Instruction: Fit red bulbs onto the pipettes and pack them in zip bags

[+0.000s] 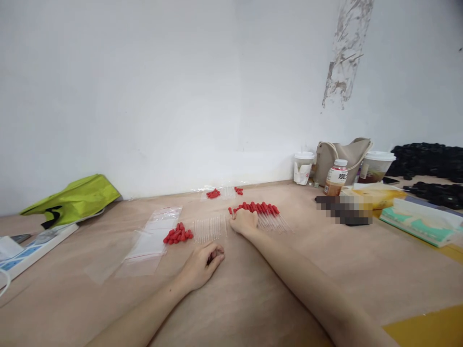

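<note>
Near the middle of the table, my right hand (pixel 244 221) is closed at the left end of a row of glass droppers (pixel 269 213) with red rubber bulbs. Its fingertips grip a dropper whose red bulb (pixel 230 211) shows just above them; the rest of it is partly hidden. My left hand (pixel 202 265) rests on the table with curled fingers, and I see nothing in it. Ahead of it lies a row of bare glass tubes (pixel 208 229). A pile of loose red rubber bulbs (pixel 178 234) sits to their left.
Clear zip bags (pixel 154 236) lie left of the bulbs. More red bulbs (pixel 213 193) rest in clear plastic by the wall. A green bag (pixel 75 200) and power strip (pixel 36 248) are at left; a bottle (pixel 336 178), cup (pixel 303 167) and tissue pack (pixel 415 222) stand at right.
</note>
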`<state>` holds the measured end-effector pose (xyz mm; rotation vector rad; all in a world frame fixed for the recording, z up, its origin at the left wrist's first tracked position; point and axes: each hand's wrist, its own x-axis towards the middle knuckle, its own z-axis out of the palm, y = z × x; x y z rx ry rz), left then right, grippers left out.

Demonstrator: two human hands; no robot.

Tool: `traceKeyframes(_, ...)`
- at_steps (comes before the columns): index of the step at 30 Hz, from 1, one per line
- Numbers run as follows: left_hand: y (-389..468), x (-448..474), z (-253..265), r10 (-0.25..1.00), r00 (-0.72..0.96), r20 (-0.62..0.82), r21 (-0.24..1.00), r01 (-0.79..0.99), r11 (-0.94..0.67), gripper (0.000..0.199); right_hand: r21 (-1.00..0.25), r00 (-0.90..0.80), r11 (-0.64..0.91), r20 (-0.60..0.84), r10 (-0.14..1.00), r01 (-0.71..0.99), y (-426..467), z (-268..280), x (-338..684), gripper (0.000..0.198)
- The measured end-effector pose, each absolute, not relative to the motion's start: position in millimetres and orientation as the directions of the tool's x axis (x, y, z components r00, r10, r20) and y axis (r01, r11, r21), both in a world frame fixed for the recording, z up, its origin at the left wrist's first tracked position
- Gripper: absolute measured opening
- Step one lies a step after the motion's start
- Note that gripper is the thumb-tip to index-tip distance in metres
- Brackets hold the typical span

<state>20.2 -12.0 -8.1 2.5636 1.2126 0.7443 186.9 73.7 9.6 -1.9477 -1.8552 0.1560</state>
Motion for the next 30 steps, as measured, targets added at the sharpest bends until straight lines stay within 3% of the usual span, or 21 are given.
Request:
traceKeyframes(7, -13, 20, -8, 0.76, 0.535, 0.369, 0.394, 0.65, -0.65, 0.014, -0.331, 0.116, -0.03, 0.245, 0.962, 0.943, 75, 2, 189, 0.027)
traceKeyframes(16, -13, 21, -6, 0.762, 0.535, 0.365, 0.399, 0.649, -0.647, 0.013, -0.309, 0.029, 0.066, 0.294, 0.955, 0.949, 63, 10, 174, 0.027)
traceKeyframes(30, -14, 21, -5, 0.758, 0.54, 0.366, 0.403, 0.643, -0.652, 0.013, -0.234, -0.016, 0.054, 0.159, 0.987, 0.971, 63, 18, 152, 0.025)
